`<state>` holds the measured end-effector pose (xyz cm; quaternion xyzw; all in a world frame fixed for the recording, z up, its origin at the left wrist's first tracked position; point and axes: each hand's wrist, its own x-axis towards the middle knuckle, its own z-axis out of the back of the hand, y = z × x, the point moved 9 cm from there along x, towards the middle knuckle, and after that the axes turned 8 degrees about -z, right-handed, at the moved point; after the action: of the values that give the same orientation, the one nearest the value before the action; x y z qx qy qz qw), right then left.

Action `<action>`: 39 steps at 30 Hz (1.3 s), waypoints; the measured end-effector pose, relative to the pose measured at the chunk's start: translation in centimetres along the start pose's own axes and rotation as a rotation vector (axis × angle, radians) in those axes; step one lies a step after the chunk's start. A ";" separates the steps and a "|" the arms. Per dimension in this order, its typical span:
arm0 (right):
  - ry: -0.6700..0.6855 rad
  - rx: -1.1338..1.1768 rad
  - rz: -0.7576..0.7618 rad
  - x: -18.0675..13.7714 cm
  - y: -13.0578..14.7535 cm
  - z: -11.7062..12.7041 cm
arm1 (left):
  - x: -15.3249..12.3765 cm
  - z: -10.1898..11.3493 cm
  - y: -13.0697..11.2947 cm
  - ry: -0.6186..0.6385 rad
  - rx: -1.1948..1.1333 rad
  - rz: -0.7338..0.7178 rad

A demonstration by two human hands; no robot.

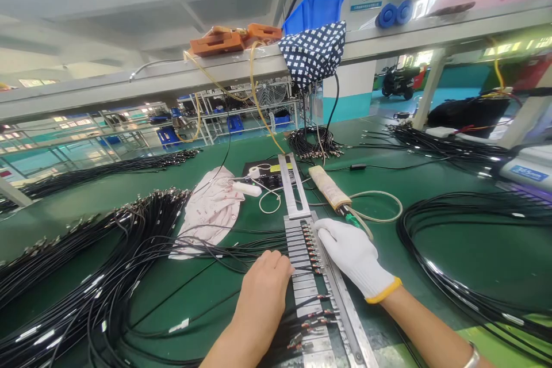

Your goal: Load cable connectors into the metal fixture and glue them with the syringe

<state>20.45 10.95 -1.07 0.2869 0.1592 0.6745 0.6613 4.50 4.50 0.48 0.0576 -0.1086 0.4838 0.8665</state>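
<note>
A long metal slotted fixture (299,253) lies on the green table, with several black cables set side by side across it. Their stripped ends (313,250) show copper and reddish tips along its right side. My bare left hand (265,284) is closed at the fixture's left edge, fingers curled down around a black cable (307,268); the fingertips are partly hidden. Wearing a white glove with a yellow cuff, my right hand (350,253) is closed against the fixture's right rail (340,299), thumb beside the upper cable ends. Its other fingers are mostly hidden.
Thick bundles of black cable (142,230) spread on the left, with coiled cables (414,230) on the right. A tape-wrapped tool handle (330,187), a pale cloth (215,207) and a black box (259,171) lie beyond. An overhead shelf (233,72) crosses above the table.
</note>
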 end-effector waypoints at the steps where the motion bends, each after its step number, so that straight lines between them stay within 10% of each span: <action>1: 0.001 0.000 0.000 0.0 0.0 0.0 | -0.1 -0.4 0.5 0.045 -0.098 0.052; 16: 0.040 0.034 -0.043 -0.1 -0.5 -0.1 | -1.0 -2.7 1.9 0.160 -0.478 0.185; 39: 0.209 0.143 0.164 -2.4 3.3 0.1 | -0.8 -2.6 0.4 0.176 -0.291 0.026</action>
<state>17.78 8.38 0.53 0.2737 0.2508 0.7393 0.5618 4.13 4.58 -2.22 -0.1126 -0.1022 0.4775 0.8654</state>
